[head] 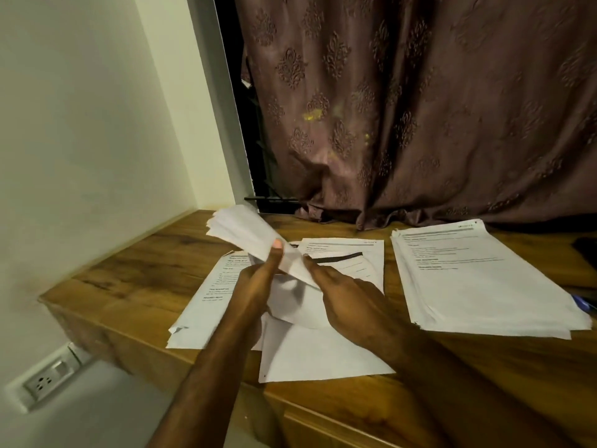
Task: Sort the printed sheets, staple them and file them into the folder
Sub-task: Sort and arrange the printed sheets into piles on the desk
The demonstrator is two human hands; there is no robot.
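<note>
- The left hand holds a bundle of sheets up over the wooden table. Its thumb presses on top of the bundle and its fingers curl under it.
- The bundle bends and fans out toward the far left (it looks blurry, so the print on it cannot be read).
- The right hand is just beside the left hand. Its fingers are curled on the low edge of the same bundle, and they pinch the paper there.
- Under both hands, loose printed sheets lie flat on the table. Some lie on top of others, and their edges do not line up.
- One blank sheet lies nearest the person, close to the table's front edge.
- A sheet with a dark bar lies just past the hands.
- A neat stack of printed sheets sits on the right side of the table, apart from the loose ones.
- A brown curtain hangs behind the table and touches its back edge.
- A wall socket sits low on the wall at the left.
</note>
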